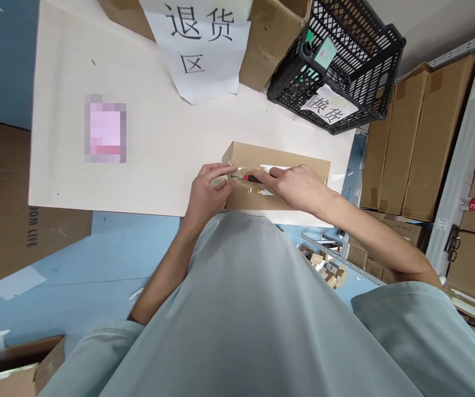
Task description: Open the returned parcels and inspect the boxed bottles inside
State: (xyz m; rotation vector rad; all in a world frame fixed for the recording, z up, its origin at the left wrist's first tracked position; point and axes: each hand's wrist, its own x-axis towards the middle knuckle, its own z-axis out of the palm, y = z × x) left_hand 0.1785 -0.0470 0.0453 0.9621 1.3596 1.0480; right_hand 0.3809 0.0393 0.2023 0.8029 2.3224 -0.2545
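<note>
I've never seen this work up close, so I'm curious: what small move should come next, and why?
Probably slide the left hand back a little before pressing the red-and-black tool: the right hand holds it over the cardboard box, its tip pointing toward the left one, close by.

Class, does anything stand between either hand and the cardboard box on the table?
Nothing visible blocks the left hand, at the left end of the cardboard box. At the right hand, only the red-and-black tool it holds comes between; the black crate stands beyond the box.
</note>
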